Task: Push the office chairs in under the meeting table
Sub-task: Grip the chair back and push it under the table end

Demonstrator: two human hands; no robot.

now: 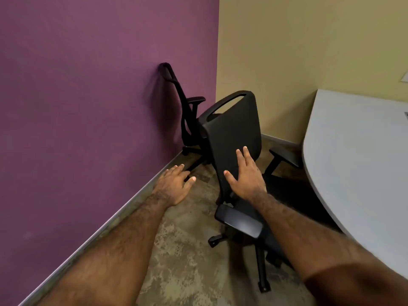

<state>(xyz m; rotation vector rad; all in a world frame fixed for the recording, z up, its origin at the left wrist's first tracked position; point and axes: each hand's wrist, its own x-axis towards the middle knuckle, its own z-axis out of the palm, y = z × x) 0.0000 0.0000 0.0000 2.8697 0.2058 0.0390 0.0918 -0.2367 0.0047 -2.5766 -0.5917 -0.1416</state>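
Right hand (245,175) flat against chair backrest (234,131)

My forearms are bare and hairy down to both wrists. My left hand (174,186) and right hand (245,175) wear no gloves. At my right upper arm sits what looks like a dark reddish-brown sleeve (357,286), blurred.

Office meeting room, by my read. In front of me at frame centre, a black swivel office chair (234,138) on castors, with armrests; a second matching chair (187,111) sits behind it against the purple wall (88,85). Right edge of frame: a large pale meeting table (357,155) with a curved edge. Beige wall (309,51) upper right, mottled hard floor (187,250) below.
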